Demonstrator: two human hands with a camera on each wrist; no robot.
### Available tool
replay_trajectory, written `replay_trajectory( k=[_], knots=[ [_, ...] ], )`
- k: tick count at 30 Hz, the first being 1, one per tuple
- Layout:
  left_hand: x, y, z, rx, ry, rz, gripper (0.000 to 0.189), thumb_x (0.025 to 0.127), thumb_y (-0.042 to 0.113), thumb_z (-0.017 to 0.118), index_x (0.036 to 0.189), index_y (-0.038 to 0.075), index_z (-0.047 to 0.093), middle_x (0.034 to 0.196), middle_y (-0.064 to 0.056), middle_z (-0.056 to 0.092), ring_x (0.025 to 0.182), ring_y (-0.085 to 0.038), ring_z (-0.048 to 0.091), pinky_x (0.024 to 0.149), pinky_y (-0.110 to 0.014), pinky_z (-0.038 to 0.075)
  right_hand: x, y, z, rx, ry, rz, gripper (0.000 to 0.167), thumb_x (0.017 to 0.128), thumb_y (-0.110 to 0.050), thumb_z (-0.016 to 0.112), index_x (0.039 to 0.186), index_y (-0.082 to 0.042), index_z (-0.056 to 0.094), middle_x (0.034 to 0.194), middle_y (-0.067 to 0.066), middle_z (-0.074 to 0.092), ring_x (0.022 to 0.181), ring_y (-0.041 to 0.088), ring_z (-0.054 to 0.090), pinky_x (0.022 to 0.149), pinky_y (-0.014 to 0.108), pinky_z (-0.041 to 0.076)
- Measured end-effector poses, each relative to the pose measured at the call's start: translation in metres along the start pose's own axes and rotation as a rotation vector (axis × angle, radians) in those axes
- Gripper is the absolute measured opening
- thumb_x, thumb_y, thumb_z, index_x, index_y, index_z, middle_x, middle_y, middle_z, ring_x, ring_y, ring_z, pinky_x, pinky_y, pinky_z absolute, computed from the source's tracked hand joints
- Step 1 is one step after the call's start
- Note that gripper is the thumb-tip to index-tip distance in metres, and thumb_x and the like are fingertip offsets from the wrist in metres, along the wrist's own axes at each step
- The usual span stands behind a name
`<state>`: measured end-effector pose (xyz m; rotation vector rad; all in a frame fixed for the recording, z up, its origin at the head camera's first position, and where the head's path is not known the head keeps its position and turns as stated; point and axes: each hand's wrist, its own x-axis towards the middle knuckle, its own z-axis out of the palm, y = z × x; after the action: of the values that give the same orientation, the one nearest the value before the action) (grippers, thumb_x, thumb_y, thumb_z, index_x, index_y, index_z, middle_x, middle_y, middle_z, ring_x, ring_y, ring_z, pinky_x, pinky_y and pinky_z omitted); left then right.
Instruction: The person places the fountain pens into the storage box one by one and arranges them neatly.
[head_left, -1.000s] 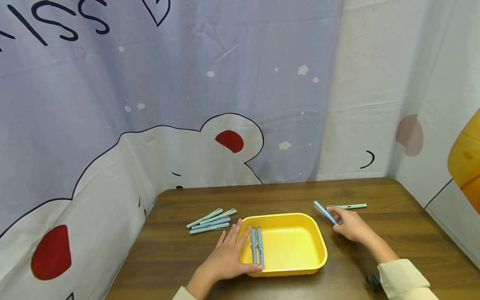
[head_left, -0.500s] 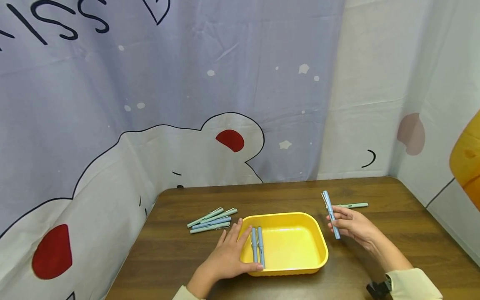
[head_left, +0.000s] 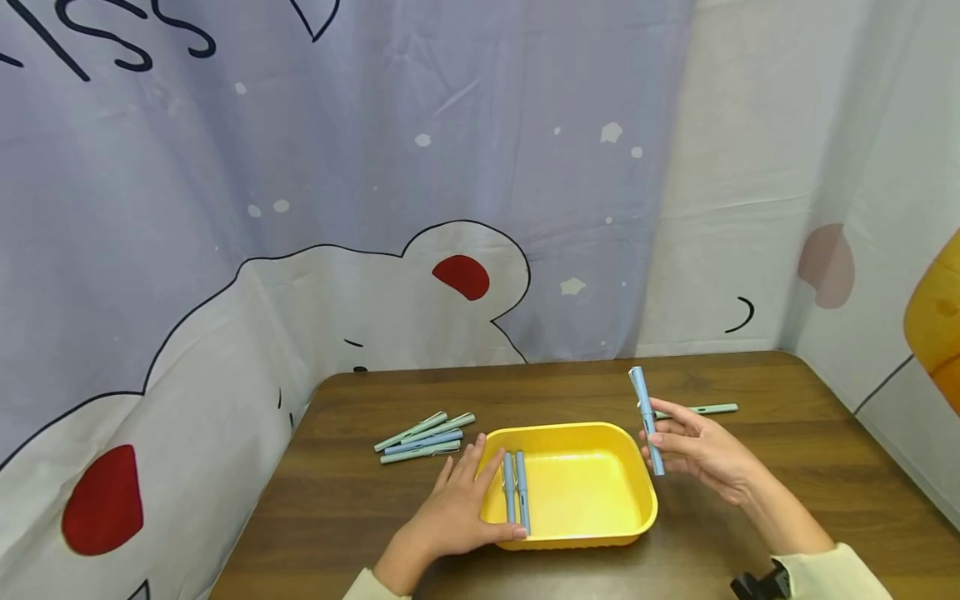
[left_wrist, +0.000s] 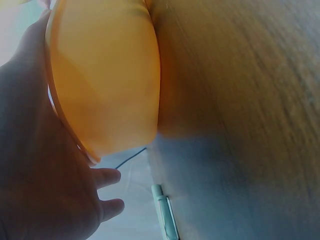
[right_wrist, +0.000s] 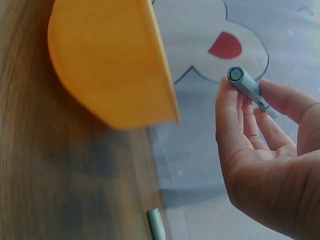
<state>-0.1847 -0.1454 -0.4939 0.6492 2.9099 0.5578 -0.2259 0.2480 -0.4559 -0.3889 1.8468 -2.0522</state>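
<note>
My right hand (head_left: pixel 693 450) pinches a light blue capped pen (head_left: pixel 642 396) between thumb and fingers. The pen stands nearly upright, clip end up, just right of a yellow plastic tray (head_left: pixel 588 500); in the right wrist view its round end (right_wrist: pixel 235 74) faces the camera. My left hand (head_left: pixel 453 508) rests on the tray's left side with fingers spread along the rim and thumb at the near corner. Inside the tray, by that hand, two blue pens (head_left: pixel 522 487) lie side by side. Behind the right hand a light green pen (head_left: pixel 714 409) lies on the table, partly hidden.
A loose bunch of green and blue pens (head_left: pixel 422 447) lies left of the tray on the brown wooden table (head_left: pixel 337 517). A printed curtain (head_left: pixel 375 150) hangs behind and to both sides. At the right wrist there is a black device (head_left: pixel 761 583).
My right hand has raised the blue pen from a low slant to nearly upright and moved slightly left, towards the tray. My left hand and the tray stay in place.
</note>
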Motion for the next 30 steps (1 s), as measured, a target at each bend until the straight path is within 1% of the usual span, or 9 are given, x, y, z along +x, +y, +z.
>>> replay_trajectory(
  k=[2,5,8,11,14,16,22,26,30],
  knots=[
    [0.0,0.0,0.0,0.001,0.002,0.002,0.111,0.079,0.08,0.064,0.163,0.02,0.022,0.171,-0.009,0.0,0.155,-0.035,0.014,0.123,-0.059,0.012,0.0,-0.003,0.006,-0.014,-0.016,-0.007,0.073,0.1,-0.003,0.06,0.158,0.004,0.016,0.113,0.009,0.067,0.1,0.028,0.071,0.088,0.049,0.059],
    [0.0,0.0,-0.001,0.001,0.005,0.004,0.111,0.079,0.08,0.063,0.163,0.02,0.022,0.171,-0.008,0.0,0.155,-0.035,0.015,0.123,-0.059,0.012,0.001,-0.005,0.015,-0.025,-0.043,-0.011,0.073,0.1,-0.003,0.06,0.158,0.004,0.016,0.112,0.011,0.065,0.097,0.027,0.071,0.085,0.051,0.059],
    [0.0,0.0,-0.001,0.002,0.009,0.007,0.112,0.078,0.081,0.062,0.163,0.02,0.023,0.171,-0.009,0.0,0.155,-0.035,0.015,0.123,-0.059,0.012,0.002,-0.006,0.024,-0.028,-0.077,-0.006,0.072,0.1,-0.003,0.06,0.158,0.004,0.017,0.109,0.01,0.064,0.095,0.027,0.071,0.084,0.053,0.059],
    [0.0,0.0,-0.001,0.001,0.012,0.008,0.112,0.078,0.082,0.062,0.163,0.02,0.023,0.171,-0.009,0.0,0.155,-0.035,0.015,0.123,-0.059,0.012,0.004,-0.006,0.033,-0.023,-0.09,0.007,0.073,0.099,-0.003,0.061,0.157,0.004,0.017,0.105,0.007,0.064,0.092,0.024,0.07,0.082,0.051,0.06],
    [0.0,0.0,0.0,0.001,0.015,0.009,0.111,0.078,0.081,0.063,0.163,0.02,0.023,0.171,-0.009,0.001,0.155,-0.035,0.015,0.123,-0.059,0.012,0.006,-0.005,0.041,-0.016,-0.085,0.026,0.074,0.099,-0.004,0.062,0.157,0.003,0.018,0.105,0.005,0.062,0.09,0.022,0.069,0.081,0.048,0.061],
    [0.0,0.0,0.0,0.002,0.016,0.008,0.111,0.078,0.08,0.063,0.163,0.02,0.024,0.171,-0.009,0.001,0.155,-0.035,0.015,0.123,-0.059,0.012,0.007,-0.004,0.047,-0.018,-0.077,0.037,0.074,0.098,-0.005,0.064,0.157,0.004,0.019,0.107,0.006,0.06,0.089,0.021,0.069,0.081,0.047,0.061],
    [0.001,0.001,-0.001,-0.005,0.018,0.004,0.111,0.078,0.079,0.064,0.163,0.02,0.024,0.171,-0.009,0.002,0.155,-0.035,0.015,0.123,-0.059,0.012,0.01,0.0,0.061,-0.04,-0.043,0.076,0.074,0.096,-0.008,0.067,0.156,0.004,0.025,0.11,0.009,0.054,0.091,0.024,0.068,0.08,0.044,0.061],
    [0.0,0.001,0.0,-0.006,0.014,0.0,0.111,0.078,0.079,0.064,0.163,0.02,0.024,0.171,-0.009,0.001,0.155,-0.036,0.015,0.123,-0.059,0.012,0.012,0.004,0.069,-0.038,-0.032,0.095,0.074,0.095,-0.008,0.068,0.156,0.004,0.027,0.106,0.009,0.055,0.091,0.025,0.069,0.079,0.043,0.062],
    [-0.001,0.0,0.0,-0.003,0.013,-0.001,0.11,0.079,0.08,0.063,0.163,0.021,0.023,0.171,-0.009,0.001,0.155,-0.036,0.015,0.123,-0.059,0.012,0.015,0.008,0.077,-0.013,-0.041,0.11,0.073,0.095,-0.009,0.069,0.155,0.003,0.029,0.103,0.009,0.059,0.089,0.025,0.069,0.08,0.044,0.061]
  ],
)
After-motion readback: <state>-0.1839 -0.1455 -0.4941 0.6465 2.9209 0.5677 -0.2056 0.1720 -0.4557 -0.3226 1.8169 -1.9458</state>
